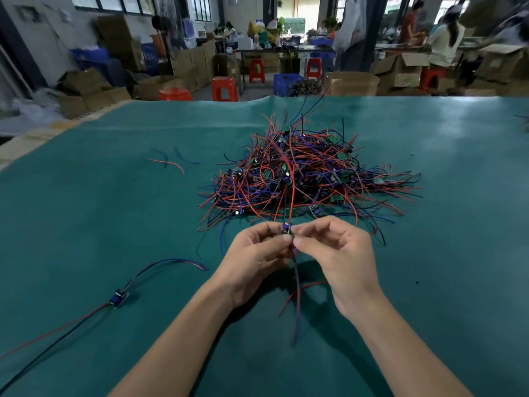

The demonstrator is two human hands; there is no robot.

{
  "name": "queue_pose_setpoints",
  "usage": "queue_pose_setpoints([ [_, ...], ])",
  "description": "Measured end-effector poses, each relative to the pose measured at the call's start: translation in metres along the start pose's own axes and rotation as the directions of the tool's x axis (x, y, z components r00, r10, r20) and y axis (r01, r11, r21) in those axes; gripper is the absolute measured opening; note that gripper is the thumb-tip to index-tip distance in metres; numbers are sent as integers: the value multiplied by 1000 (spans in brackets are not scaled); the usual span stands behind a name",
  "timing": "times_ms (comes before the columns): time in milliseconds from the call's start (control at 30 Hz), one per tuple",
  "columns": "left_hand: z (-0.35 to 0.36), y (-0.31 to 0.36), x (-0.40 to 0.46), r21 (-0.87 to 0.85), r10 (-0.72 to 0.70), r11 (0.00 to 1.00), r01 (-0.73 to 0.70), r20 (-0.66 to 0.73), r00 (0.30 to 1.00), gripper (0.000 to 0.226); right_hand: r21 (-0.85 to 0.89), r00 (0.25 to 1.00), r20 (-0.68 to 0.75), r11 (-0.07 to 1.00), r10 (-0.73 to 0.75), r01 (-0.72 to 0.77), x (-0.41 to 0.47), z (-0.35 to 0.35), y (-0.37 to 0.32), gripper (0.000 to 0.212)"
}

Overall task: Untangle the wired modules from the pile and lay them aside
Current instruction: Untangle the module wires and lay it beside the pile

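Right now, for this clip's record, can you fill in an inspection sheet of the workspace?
Surface: green mat covers the table, wrinkled at its far edge.
Job's things: big tangled pile of red, blue and black wired modules; one module held in front of it; one finished module laid aside at the left.
Clutter: loose wire scraps left of the pile.
Grippers: left hand and right hand both pinch the held module with their fingers.
Cables: the held module's wires hang below the hands; one red wire runs up over the pile.
Surroundings: cardboard boxes, red stools, people working behind.
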State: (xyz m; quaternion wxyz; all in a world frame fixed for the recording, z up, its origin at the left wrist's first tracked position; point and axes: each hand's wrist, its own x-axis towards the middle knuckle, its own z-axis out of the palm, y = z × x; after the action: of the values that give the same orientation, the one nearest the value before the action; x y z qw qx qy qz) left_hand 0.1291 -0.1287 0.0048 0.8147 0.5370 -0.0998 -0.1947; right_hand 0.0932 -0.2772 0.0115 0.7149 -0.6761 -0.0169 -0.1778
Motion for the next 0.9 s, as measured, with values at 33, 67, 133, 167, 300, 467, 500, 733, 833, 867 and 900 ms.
queue_pose_setpoints([
  [33,0,-1,1,-6,-5,1000,5,10,1000,18,-52,999,-39,999,3,-5,1,-3,1,10],
  [67,0,-1,1,-19,-7,1000,7,17,1000,18,-112,998,-65,994,1,-8,2,-6,2,12],
  [133,1,-2,2,-32,5,999,-4,28,1000,22,-169,999,-54,985,11,-20,3,-10,4,18],
  [167,2,-2,1,-26,12,1000,-11,31,999,25,-151,999,-37,988,31,-36,3,-10,4,21],
  [300,4,-2,1,27,32,999,-32,24,999,29,60,996,-4,994,90,-89,5,-9,5,18],
  [467,4,-3,-1,157,-34,987,25,57,998,31,181,990,-37,976,133,-124,13,-16,7,39],
  [500,4,-3,-1,177,-43,984,30,70,997,23,186,990,-40,975,133,-123,14,-16,7,41],
  [733,5,-4,-2,203,-41,979,24,83,996,14,-24,991,-89,995,96,-99,14,-16,7,10],
  [833,5,-6,-1,219,-27,976,9,78,997,13,57,980,3,978,201,-201,13,-16,6,21],
  [867,5,-6,-1,232,-24,973,5,79,997,13,71,977,18,974,213,-214,14,-17,6,25],
  [900,6,-5,-1,247,-26,969,5,82,996,15,55,981,7,980,194,-194,14,-18,5,20],
])
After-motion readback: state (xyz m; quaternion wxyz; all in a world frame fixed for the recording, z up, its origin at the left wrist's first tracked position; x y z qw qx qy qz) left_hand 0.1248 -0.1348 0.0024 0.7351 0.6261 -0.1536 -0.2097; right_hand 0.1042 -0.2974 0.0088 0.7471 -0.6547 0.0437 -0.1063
